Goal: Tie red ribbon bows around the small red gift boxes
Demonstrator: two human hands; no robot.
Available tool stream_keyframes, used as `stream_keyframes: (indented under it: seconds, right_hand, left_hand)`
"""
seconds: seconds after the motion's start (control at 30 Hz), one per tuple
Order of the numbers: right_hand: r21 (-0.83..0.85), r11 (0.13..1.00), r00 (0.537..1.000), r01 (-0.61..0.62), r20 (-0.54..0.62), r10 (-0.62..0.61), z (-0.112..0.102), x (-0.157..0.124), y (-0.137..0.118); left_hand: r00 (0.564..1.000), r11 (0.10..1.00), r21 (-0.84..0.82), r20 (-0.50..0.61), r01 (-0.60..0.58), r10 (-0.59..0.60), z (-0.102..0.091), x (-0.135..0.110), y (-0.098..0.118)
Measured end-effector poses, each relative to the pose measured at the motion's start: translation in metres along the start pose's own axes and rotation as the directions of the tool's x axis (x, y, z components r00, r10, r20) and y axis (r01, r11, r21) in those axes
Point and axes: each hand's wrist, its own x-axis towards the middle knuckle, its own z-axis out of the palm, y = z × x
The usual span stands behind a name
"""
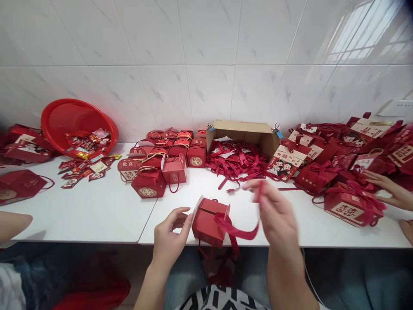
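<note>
A small red gift box sits at the near edge of the white table. My left hand steadies the box's left side, fingers curled against it. A red ribbon runs from the box up to my right hand, which pinches the ribbon's upper end and is blurred by motion.
Finished red boxes cluster at mid-table. A cardboard box spills red ribbons. A tilted red basin holds candy packets at left. Larger red boxes lie at right, where another person's hands work. Another person's arm shows at far left.
</note>
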Motion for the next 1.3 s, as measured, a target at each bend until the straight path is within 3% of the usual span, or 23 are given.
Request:
stream_keyframes:
  seconds: [0.07, 0.17, 0.3, 0.67, 1.3]
  right_hand:
    - [-0.181, 0.973, 0.956, -0.142, 0.23, 0.183, 0.016, 0.0, 0.022]
    - [-0.372, 0.911, 0.88, -0.179, 0.354, 0.317, 0.036, -0.006, 0.049]
    - [-0.437, 0.88, 0.866, -0.186, 0.35, 0.357, 0.044, -0.015, 0.06]
    - [-0.425, 0.884, 0.876, -0.198, 0.328, 0.354, 0.047, -0.012, 0.053]
    - [-0.589, 0.791, 0.861, -0.163, 0.307, 0.406, 0.056, -0.012, 0.052]
  left_hand:
    - [0.999, 0.997, -0.069, -0.02, 0.045, -0.046, 0.001, 0.0, -0.001]
    - [0.995, 0.986, -0.142, -0.036, 0.086, -0.092, 0.002, 0.0, -0.002]
    - [0.993, 0.977, -0.19, -0.041, 0.102, -0.111, 0.002, 0.0, -0.001]
    - [0.988, 0.96, -0.244, -0.035, 0.136, -0.149, 0.004, -0.003, 0.0]
    - [0.991, 0.97, -0.211, -0.036, 0.12, -0.131, 0.005, -0.011, 0.002]
